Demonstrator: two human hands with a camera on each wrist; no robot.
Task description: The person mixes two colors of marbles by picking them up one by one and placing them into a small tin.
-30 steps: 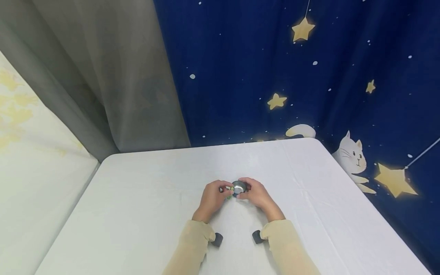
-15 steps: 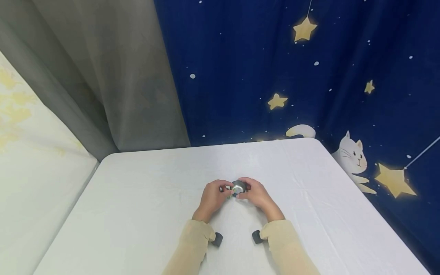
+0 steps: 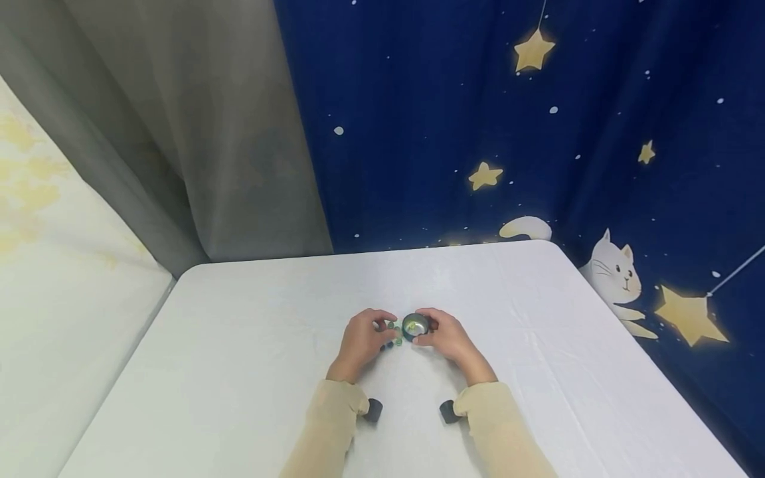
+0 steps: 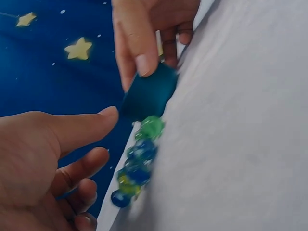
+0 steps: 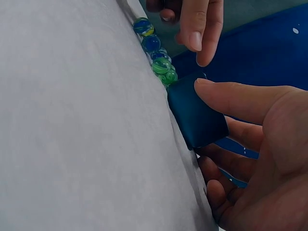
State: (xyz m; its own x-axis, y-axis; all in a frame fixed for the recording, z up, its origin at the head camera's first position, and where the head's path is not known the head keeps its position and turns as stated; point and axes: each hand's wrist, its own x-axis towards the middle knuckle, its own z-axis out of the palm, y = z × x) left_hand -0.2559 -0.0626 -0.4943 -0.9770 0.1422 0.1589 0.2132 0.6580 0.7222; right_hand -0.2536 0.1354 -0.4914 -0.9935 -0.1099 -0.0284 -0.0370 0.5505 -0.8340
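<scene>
My right hand [image 3: 447, 338] grips a small round bowl [image 3: 420, 329], teal outside and silvery inside, with the thumb on its near side. It stands upright on the white table. Something yellow-green, looking like a marble [image 3: 412, 326], lies inside it. Left of the bowl, several glass marbles [image 5: 161, 66] in green, blue and yellow lie close together on the cloth. My left hand [image 3: 360, 340] hovers beside these marbles, thumb and index finger apart. Nothing shows between its fingers in the left wrist view, where the bowl [image 4: 149, 94] hides part of the right fingers.
A white cloth covers the table [image 3: 251, 372]. Behind its far edge hang a grey curtain [image 3: 251, 166] and a blue curtain [image 3: 418, 133] with stars and a cat. Dark wrist devices [image 3: 373, 410] sit below both sleeves.
The left hand held a green marble at the bowl's rim and let go; a yellow-green marble now shows inside. That hand has drawn back left, uncovering the loose marbles. The right hand stays.
</scene>
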